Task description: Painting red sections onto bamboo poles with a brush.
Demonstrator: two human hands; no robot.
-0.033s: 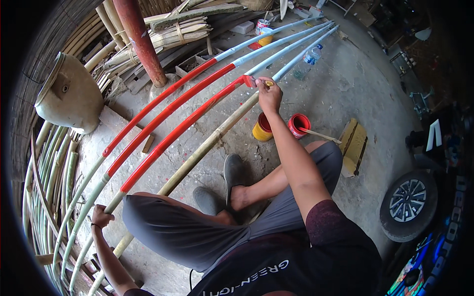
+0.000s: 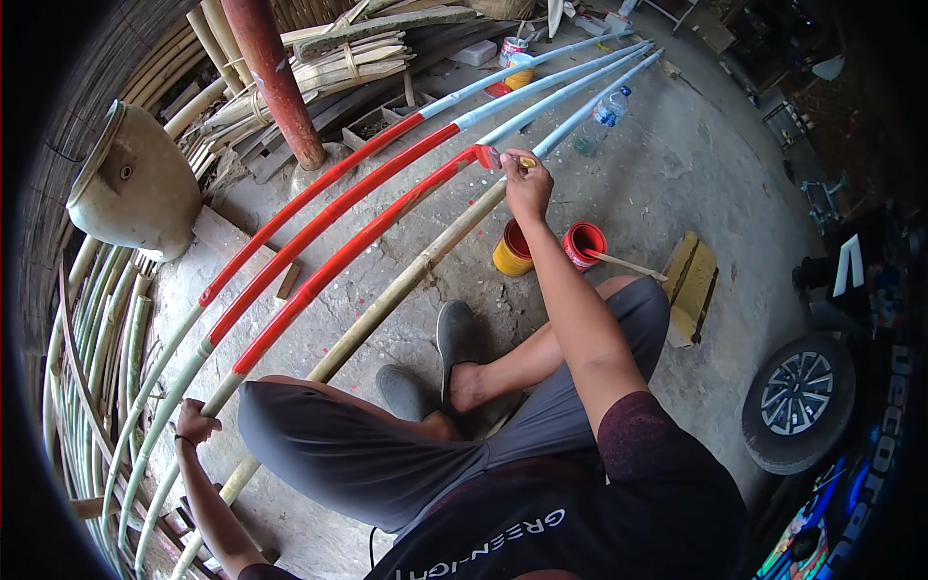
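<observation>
Several bamboo poles run from the near left to the far right, pale blue at their far ends. Two of them, a left pole [image 2: 290, 253] and its neighbour [image 2: 333, 208], carry red middle bands. On the third pole [image 2: 309, 285] the red band shows a bare streak. My right hand [image 2: 528, 186] is closed around a paintbrush [image 2: 488, 157], whose red-loaded bristles touch this pole where red meets blue. My left hand [image 2: 197, 422] is closed around the same pole's unpainted near part. The fourth pole [image 2: 406, 281], nearest me, is bare bamboo up to its blue end.
Beside my right forearm stand a yellow can [image 2: 512, 253] and a red paint can [image 2: 584, 242] with a stick in it. A yellow block [image 2: 692, 290], a plastic bottle [image 2: 609, 111], a wheel [image 2: 797, 396], a large pot [image 2: 145, 184] and a red post [image 2: 275, 87] surround the poles.
</observation>
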